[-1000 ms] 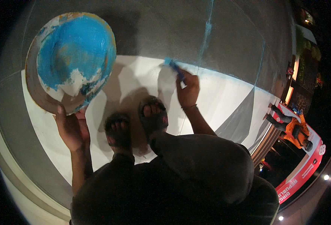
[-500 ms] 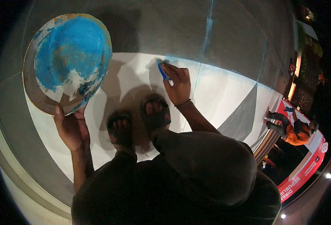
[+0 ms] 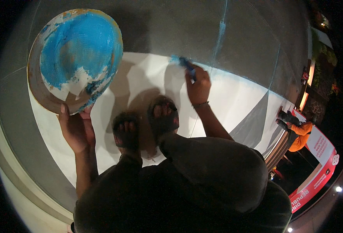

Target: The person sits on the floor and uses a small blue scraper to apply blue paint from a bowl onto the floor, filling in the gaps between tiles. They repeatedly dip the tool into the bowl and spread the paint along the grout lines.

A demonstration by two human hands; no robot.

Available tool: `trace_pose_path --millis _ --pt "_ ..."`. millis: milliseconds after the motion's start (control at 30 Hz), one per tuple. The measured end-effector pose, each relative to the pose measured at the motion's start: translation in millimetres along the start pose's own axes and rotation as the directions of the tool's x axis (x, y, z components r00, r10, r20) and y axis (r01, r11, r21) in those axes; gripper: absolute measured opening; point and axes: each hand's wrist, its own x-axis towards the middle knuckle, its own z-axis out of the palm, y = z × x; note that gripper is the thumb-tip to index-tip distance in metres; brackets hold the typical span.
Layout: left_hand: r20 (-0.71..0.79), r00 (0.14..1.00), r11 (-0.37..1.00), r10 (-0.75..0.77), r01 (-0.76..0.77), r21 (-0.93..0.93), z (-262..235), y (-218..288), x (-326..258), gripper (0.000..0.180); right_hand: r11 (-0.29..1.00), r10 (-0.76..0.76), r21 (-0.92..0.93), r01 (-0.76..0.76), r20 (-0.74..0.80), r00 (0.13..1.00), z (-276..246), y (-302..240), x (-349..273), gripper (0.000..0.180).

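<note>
My left hand (image 3: 77, 130) grips the near rim of a shallow round tray (image 3: 36, 83), thumb on top. Wet blue paint (image 3: 76, 42) coats most of its inside, with white patches and ochre smears toward the edge. In my right hand (image 3: 198, 86) is a small blue paint tool (image 3: 190, 70), blurred; whether it is a brush or a sponge I cannot tell. Its dark tip is near the border where the white floor band (image 3: 140, 72) meets the dark grey floor (image 3: 171, 27). A blue smear (image 3: 174, 59) marks that border just left of the tip.
My sandalled feet (image 3: 144, 120) stand on the white band between my hands. Thin blue lines (image 3: 221, 31) cross the grey floor. A grey triangle (image 3: 251, 122) lies to the right. Farther right, a person in orange (image 3: 301, 134) is near a red-and-white banner (image 3: 319, 174).
My right hand and its tool have shifted right along the border, revealing the blue smear. The tray appears slightly higher and farther right. The person in orange has changed posture.
</note>
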Motion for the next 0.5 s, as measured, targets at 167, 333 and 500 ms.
trace_pose_path --millis 167,333,500 --pt "-0.036 0.999 1.000 -0.008 0.009 0.021 8 2 -2 0.066 0.988 0.156 -0.013 -0.157 -0.046 0.987 26 5 16 0.027" --pt "-0.015 1.000 1.000 0.008 -0.008 0.004 10 4 -2 0.066 0.989 -0.101 0.121 0.087 0.118 0.988 32 -46 24 0.037" --pt "0.013 0.998 0.998 -0.054 0.054 -0.012 3 5 -5 0.065 0.961 -0.275 0.071 0.266 0.202 0.940 21 -29 -13 0.055"
